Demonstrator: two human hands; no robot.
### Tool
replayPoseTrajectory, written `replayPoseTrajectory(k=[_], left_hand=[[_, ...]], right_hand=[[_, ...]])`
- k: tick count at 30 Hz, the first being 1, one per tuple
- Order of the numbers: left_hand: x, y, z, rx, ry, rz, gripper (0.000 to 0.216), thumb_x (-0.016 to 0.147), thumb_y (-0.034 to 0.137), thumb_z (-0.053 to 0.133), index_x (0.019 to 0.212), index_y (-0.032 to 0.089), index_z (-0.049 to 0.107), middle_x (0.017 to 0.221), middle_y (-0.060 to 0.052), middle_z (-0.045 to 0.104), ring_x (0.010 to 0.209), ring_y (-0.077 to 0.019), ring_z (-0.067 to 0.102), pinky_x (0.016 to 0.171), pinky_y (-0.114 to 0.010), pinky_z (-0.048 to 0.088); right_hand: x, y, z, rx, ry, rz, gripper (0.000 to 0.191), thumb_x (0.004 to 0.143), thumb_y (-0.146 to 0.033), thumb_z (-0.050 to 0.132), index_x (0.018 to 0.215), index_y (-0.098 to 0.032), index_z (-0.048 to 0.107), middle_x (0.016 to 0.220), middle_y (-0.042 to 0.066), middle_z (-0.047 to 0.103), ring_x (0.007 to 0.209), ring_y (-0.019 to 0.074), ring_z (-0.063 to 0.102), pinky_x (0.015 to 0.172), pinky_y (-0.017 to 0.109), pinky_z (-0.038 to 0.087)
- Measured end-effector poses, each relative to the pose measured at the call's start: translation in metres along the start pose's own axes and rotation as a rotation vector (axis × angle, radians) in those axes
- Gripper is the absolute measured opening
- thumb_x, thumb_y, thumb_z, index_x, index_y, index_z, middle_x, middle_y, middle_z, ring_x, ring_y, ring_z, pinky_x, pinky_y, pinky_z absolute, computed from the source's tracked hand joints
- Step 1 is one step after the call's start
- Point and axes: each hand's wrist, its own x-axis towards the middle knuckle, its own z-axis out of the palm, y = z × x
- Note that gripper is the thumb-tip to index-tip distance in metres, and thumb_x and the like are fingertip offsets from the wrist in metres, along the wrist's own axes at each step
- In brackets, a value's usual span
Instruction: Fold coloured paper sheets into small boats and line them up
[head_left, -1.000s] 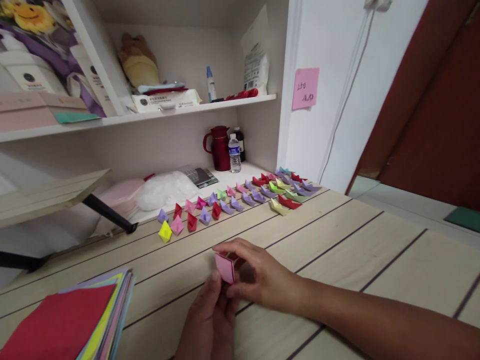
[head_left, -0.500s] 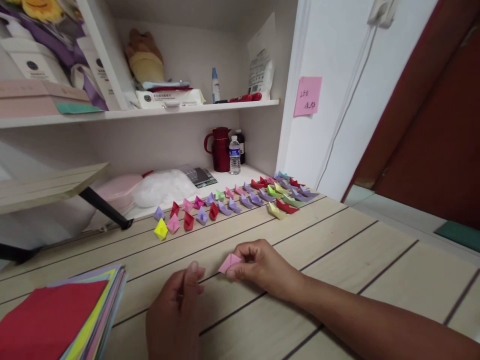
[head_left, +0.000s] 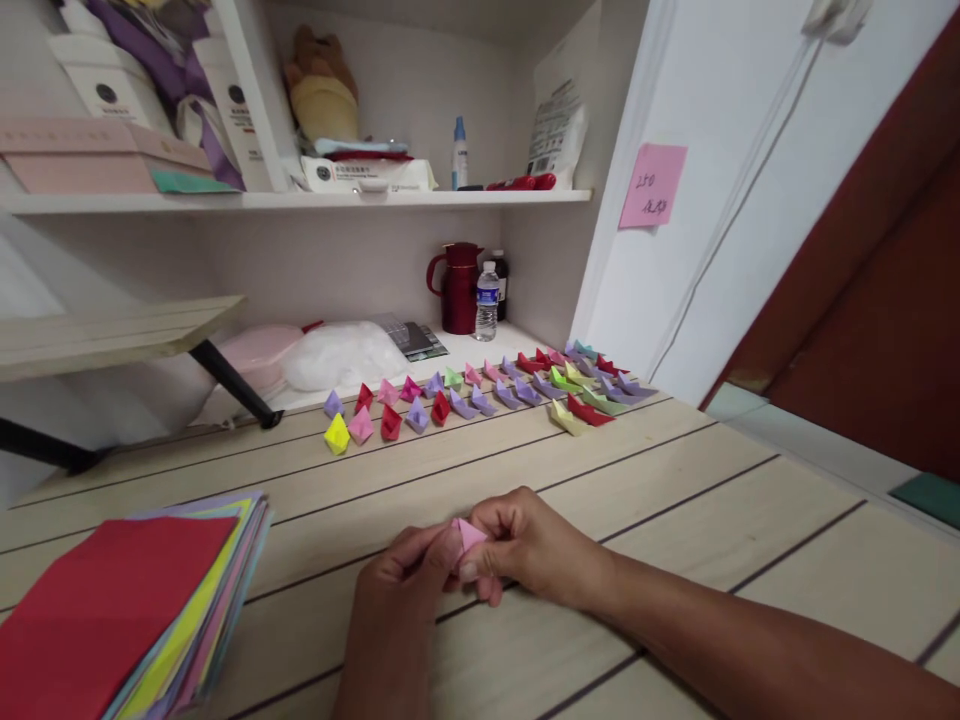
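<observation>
Left hand [head_left: 405,572] and right hand [head_left: 528,545] pinch side by side.

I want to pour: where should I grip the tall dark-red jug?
Probably the curved handle, from the left: it juts that way from the upright dark-red jug, while a clear, blue-labelled plastic bottle stands close on the right.

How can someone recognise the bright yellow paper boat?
On the striped table, paper boats stand in rows. At their left end, the yellow boat stands in front of a purple one, beside a pink one; it alone is bright yellow.
</observation>
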Motion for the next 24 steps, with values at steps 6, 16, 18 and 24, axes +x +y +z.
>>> replayPoseTrajectory(k=[6,16,18,24], left_hand=[[-0.006,0.0,0.006,-0.022,0.157,0.0,0.019,0.063,0.035,0.079,0.073,0.019,0.08,0.052,0.001,0.064,0.055,-0.0132,0.055,0.056,-0.023,0.043],[0.002,-0.004,0.0,-0.09,0.181,-0.031,0.023,0.063,0.033,0.08,0.081,0.019,0.079,0.067,-0.002,0.074,0.069,-0.0169,0.065,0.068,-0.025,0.048],[0.005,-0.006,0.0,-0.103,0.148,-0.034,0.024,0.062,0.034,0.081,0.079,0.018,0.079,0.063,-0.002,0.073,0.066,-0.0158,0.063,0.065,-0.024,0.048],[0.003,-0.002,0.007,-0.154,0.042,-0.056,0.023,0.06,0.036,0.082,0.069,0.015,0.075,0.056,-0.003,0.068,0.054,-0.0119,0.055,0.056,-0.022,0.044]], right_hand=[[0.0,-0.002,0.0,0.0,0.087,-0.092,0.037,0.078,-0.05,0.072,0.08,-0.016,0.059,0.067,0.0,0.068,0.048,0.0101,0.06,0.048,0.021,0.044],[0.002,-0.007,-0.007,-0.061,0.152,-0.096,0.035,0.076,-0.05,0.073,0.081,-0.015,0.067,0.068,-0.001,0.066,0.052,0.0107,0.058,0.055,0.024,0.041],[0.002,-0.009,-0.007,-0.008,0.158,-0.07,0.034,0.074,-0.048,0.075,0.075,-0.015,0.067,0.062,-0.001,0.064,0.055,0.0118,0.058,0.057,0.024,0.041],[0.005,-0.009,-0.014,0.097,0.064,-0.019,0.034,0.068,-0.044,0.08,0.074,-0.012,0.069,0.063,0.001,0.067,0.054,0.0114,0.058,0.059,0.025,0.043]])
